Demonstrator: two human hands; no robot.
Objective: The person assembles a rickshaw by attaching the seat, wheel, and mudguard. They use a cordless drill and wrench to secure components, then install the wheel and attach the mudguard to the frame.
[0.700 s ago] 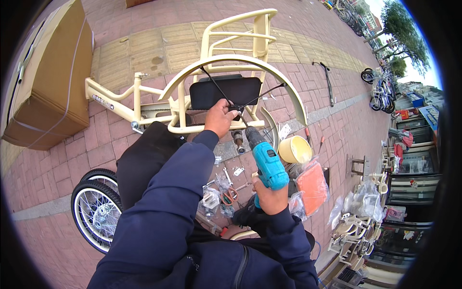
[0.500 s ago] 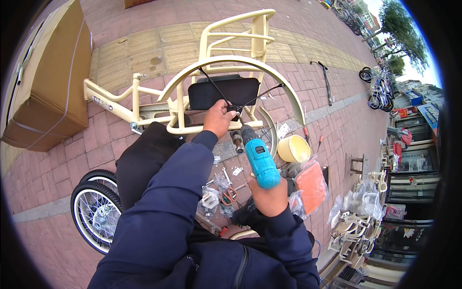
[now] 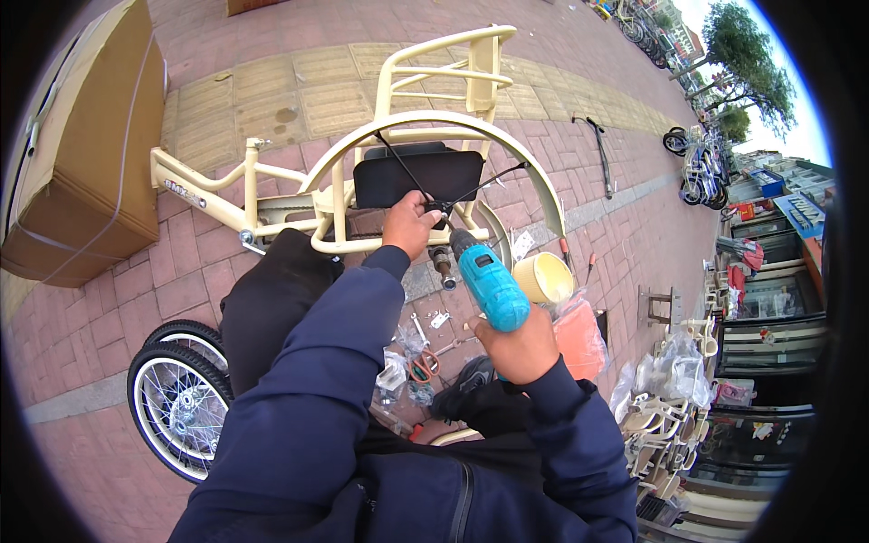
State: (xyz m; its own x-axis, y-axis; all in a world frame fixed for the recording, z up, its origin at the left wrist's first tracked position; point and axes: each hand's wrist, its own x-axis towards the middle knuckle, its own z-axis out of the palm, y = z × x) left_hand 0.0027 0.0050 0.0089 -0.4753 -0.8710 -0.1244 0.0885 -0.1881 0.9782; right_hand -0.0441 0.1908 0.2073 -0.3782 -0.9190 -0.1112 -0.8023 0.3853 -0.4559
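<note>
My right hand (image 3: 522, 346) is wrapped around a teal power drill (image 3: 491, 288), whose black chuck points up and away from me. The drill's tip meets the joint of the black mudguard stays (image 3: 398, 165); the exact contact is too small to make out. There my left hand (image 3: 407, 226) pinches the stays with thumb and fingers. From the stays' ends arches a cream mudguard (image 3: 532, 167), standing over a cream cycle frame (image 3: 217, 208) with a rear rack. Behind the stays sits a black flat panel (image 3: 419, 179). Below my left hand, an axle-like metal end (image 3: 443, 268) sticks out.
A tall cardboard box (image 3: 100, 145) stands at the left, with spoked wheels (image 3: 181, 407) nearer me. Scissors (image 3: 423, 366), small hardware and plastic bags lie between my arms. A cream round tub (image 3: 543, 277) and an orange wrapped packet (image 3: 579, 339) are to the right.
My right forearm has swung outward to the right, and the drill's rear has tilted with it. The mudguard's arch has dropped slightly against the frame. My left hand keeps its pinch.
</note>
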